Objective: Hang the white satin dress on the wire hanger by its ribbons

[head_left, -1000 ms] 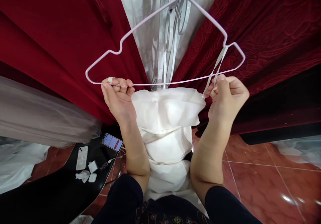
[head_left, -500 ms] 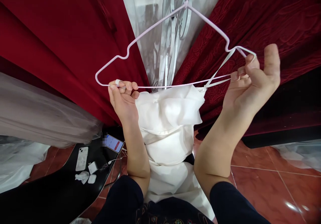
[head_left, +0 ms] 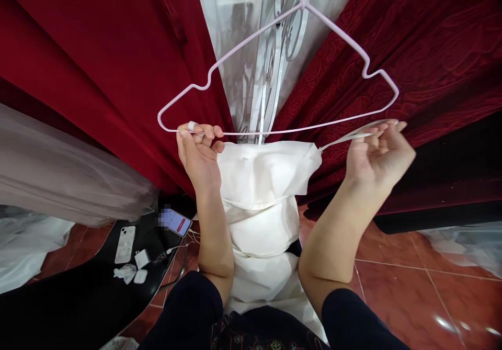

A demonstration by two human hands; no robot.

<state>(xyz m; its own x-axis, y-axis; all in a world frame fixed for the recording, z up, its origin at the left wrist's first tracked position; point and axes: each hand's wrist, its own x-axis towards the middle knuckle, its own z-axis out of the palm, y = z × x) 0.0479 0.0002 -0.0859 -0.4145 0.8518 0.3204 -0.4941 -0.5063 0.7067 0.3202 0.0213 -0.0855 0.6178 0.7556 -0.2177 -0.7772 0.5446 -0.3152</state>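
Note:
A pale pink hanger [head_left: 304, 5] hangs upright in front of me, its hook running out of the top of the view. My left hand [head_left: 202, 156] is closed around the left end of its lower bar. Below the bar, a white garment [head_left: 266, 175] with a folded top edge drapes down towards my lap. My right hand [head_left: 376, 154] pinches a thin white strap [head_left: 339, 139] that runs from the garment's upper right corner. That strap is stretched out to the right, just under the hanger's right end and off it. Whether another strap sits under my left fingers is hidden.
Dark red curtains [head_left: 129, 62] flank a white metal frame [head_left: 270, 72] behind the hanger. On the left, a black bench [head_left: 78, 282] carries a lit phone [head_left: 176, 222], a white phone [head_left: 125, 244], a charger [head_left: 142, 258] and a small white case [head_left: 140, 276]. Sheer fabric hangs beside it.
The white strap has come off the hanger's right end, and my right hand has lowered and moved slightly left with it. My left hand keeps its hold on the bar.

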